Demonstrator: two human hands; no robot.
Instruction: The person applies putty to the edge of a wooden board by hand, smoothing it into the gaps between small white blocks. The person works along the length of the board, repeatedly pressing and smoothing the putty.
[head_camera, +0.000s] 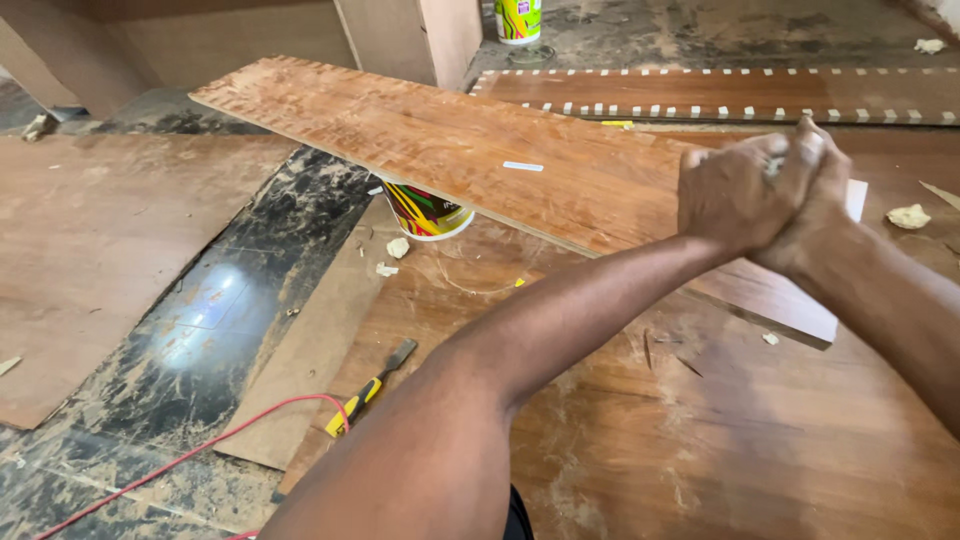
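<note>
Nearest, a yellow-handled chisel (372, 386) idle on the plywood sheet (700, 440) by a red cable (180, 460); beyond, left hand (735, 190) and right hand (815, 195) clasped shut together, contents unclear, over a raised board (450, 150) propped on a tub (425, 213), its glue-streaked face uncovered.

Hands (770, 190) clasped — above plank (470, 150)

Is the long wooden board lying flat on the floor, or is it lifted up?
Lifted. The long wooden board rests on a colourful tub under it, with a shadowed gap above the floor sheet below.
</note>
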